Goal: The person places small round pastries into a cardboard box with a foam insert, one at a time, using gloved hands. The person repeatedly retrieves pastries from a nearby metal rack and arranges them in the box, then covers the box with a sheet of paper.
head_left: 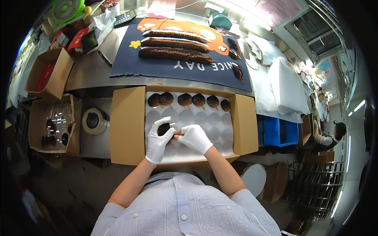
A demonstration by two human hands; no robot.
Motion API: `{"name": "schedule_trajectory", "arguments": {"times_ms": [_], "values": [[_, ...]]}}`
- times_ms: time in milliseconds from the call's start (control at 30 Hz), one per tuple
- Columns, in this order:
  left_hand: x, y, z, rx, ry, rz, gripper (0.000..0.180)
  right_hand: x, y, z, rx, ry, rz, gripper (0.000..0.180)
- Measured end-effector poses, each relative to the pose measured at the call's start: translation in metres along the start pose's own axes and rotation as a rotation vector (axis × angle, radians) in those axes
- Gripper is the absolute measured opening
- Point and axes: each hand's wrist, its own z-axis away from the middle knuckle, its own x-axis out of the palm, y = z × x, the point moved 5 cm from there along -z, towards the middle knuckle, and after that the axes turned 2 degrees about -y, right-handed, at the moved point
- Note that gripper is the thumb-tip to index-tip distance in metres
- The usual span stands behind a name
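In front of me an open cardboard box [128, 125] holds a white foam tray [189, 158] with rows of round hollows. Several dark, brownish round lenses [184, 100] with small tabs stand in its far row. My left hand [158, 138], in a white glove, is closed around a dark round lens [163, 129] above the tray's near left part. Beside it, my gloved right hand [195, 138] has its bare fingertips pinched together at the lens's right side. Whether those fingertips grip the lens's tab is too small to make out.
Beyond the box, a dark blue mat [130, 65] bears 3 long stacks of lenses [175, 55] and loose ones at its right. At left are a tape roll [93, 121] and a worn carton [35, 135] of lenses. A blue bin [271, 131] stands right; a person [328, 135] is farther off.
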Motion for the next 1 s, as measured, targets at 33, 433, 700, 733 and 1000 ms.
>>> {"name": "schedule_trajectory", "arguments": {"times_ms": [33, 433, 700, 733, 1000], "values": [[-0.006, 0.0, 0.003, -0.033, 0.024, -0.005, 0.032, -0.002, -0.008, -0.002, -0.001, 0.031, 0.151, 0.024], [-0.039, -0.012, 0.011, -0.145, 0.019, 0.428, 0.029, 0.012, -0.013, -0.002, -0.056, 0.066, -0.162, 0.025], [-0.029, 0.001, 0.056, -0.367, -0.075, 0.51, 0.031, 0.011, -0.012, -0.055, -0.123, 0.234, 0.281, 0.029], [-0.028, 0.0, 0.057, -0.376, -0.091, 0.504, 0.031, 0.007, -0.008, -0.055, -0.077, 0.222, 0.363, 0.029], [-0.02, -0.011, 0.051, -0.434, -0.104, 0.455, 0.038, -0.081, 0.098, 0.006, 0.404, 0.249, 0.656, 0.033]]}}
